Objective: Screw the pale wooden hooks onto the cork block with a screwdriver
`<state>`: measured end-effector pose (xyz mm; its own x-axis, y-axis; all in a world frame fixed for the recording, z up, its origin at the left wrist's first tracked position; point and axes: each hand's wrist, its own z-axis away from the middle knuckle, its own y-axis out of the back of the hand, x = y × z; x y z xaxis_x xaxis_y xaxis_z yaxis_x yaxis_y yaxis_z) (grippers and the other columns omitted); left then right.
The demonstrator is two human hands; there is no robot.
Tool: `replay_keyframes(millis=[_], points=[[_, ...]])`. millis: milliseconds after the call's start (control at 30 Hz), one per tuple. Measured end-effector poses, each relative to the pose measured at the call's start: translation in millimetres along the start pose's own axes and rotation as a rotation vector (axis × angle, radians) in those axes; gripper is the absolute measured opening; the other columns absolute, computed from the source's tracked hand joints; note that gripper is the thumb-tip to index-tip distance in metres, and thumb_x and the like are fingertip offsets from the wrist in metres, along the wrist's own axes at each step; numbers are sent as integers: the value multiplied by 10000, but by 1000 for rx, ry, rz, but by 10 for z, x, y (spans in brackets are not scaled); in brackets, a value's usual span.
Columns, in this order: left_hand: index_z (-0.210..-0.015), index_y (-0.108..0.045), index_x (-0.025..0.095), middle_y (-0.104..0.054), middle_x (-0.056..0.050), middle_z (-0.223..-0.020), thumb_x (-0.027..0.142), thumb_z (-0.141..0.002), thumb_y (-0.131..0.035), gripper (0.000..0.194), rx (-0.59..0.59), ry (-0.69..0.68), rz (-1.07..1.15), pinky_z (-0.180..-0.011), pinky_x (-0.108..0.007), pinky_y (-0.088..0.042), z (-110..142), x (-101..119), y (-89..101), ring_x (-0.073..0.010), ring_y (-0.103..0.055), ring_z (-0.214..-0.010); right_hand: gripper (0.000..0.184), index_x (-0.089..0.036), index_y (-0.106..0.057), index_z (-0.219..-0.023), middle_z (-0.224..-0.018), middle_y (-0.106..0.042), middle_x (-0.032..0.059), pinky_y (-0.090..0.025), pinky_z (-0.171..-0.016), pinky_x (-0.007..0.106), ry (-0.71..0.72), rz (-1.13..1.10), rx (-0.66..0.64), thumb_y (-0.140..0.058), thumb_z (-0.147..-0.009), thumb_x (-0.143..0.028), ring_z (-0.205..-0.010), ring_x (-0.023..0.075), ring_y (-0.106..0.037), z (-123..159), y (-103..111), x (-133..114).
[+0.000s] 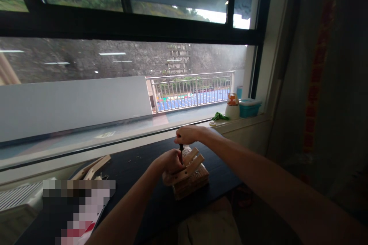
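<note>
My right hand is closed round the handle of a screwdriver, which points straight down. Below it, my left hand is closed on a wooden piece with two parallel slats and small dark holes. The fingers are near the screwdriver's shaft, and its tip is hidden behind them. Under the wooden piece lies a block-like stack that looks like wood, with small shiny bits on its top.
Loose wooden strips lie at the left of the dark table. A white slatted container stands further left. On the window sill are a green cloth, a white pot and a teal box.
</note>
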<state>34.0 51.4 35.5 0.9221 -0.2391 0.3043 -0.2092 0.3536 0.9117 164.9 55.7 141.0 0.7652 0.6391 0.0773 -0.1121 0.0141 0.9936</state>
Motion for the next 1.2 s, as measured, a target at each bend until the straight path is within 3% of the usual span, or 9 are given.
replay_keyframes(millis=[200,467,633,800,1200], points=[[-1095,-583,133,-611,-65,-1088,302,-893,-553,266,-22,-5,15,-774,-382,-531,14,23,18,-209,-614,-919,293,-159,-568,-1130,-1135,-582,79,-496,-804,406,68,-23,3,-532,-894,-329,-957,197,-583,-31,24,-1],[-1078,-590,130,-617,-63,-1073,301,-890,-557,256,-16,-20,20,-780,-386,-528,25,3,34,-208,-615,-916,317,-159,-554,-1156,-1152,-572,86,-495,-807,413,-20,-22,60,-528,-896,-339,-967,202,-581,-59,-113,-22],[-1101,-580,133,-608,-66,-1094,307,-891,-555,274,-11,-17,10,-783,-390,-528,11,-5,14,-214,-612,-928,319,-158,-554,-1154,-1142,-576,85,-498,-798,409,-49,-6,52,-527,-897,-344,-954,198,-585,-5,-16,-35],[-1103,-580,132,-606,-67,-1102,303,-889,-557,275,-11,-6,20,-783,-391,-528,-4,5,-3,-216,-611,-934,295,-161,-567,-1133,-1133,-582,79,-496,-802,405,20,-23,38,-529,-896,-332,-952,195,-585,31,62,-24],[-1112,-578,133,-600,-67,-1119,309,-888,-558,286,-10,-45,45,-803,-404,-521,-45,-55,10,-229,-604,-957,315,-163,-552,-1159,-1155,-571,86,-497,-805,410,-80,-66,96,-527,-897,-337,-964,200,-581,5,-152,73]])
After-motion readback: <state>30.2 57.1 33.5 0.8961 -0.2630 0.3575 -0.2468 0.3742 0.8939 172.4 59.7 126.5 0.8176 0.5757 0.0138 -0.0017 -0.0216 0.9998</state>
